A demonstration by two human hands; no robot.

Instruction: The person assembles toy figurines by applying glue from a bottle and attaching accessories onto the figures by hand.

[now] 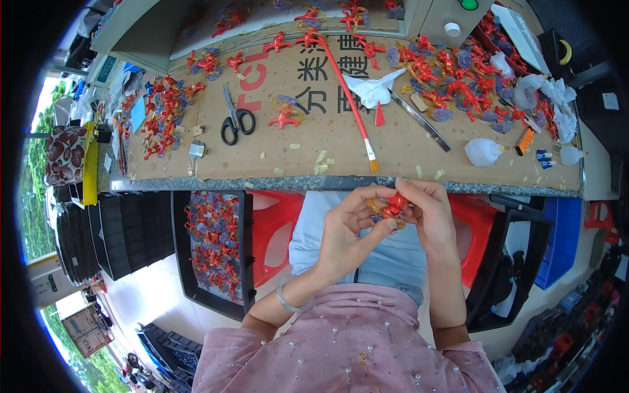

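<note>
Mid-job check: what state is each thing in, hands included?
Left hand: fingers closed on the figure.
Right hand: fingertips on the same figure.
Figure: held between both hands.
Scissors: lying, blades apparently together.
Brush: lying, bristles nearest the hands.
White bottle: spout toward the right.
Black tray: loaded with pieces.

black-handled scissors (pixel 234 116) on the cardboard-covered surface (pixel 219 160), a long red paintbrush (pixel 343 87), a round white bottle (pixel 483 152), a big blue bin (pixel 561 229) down below
</note>
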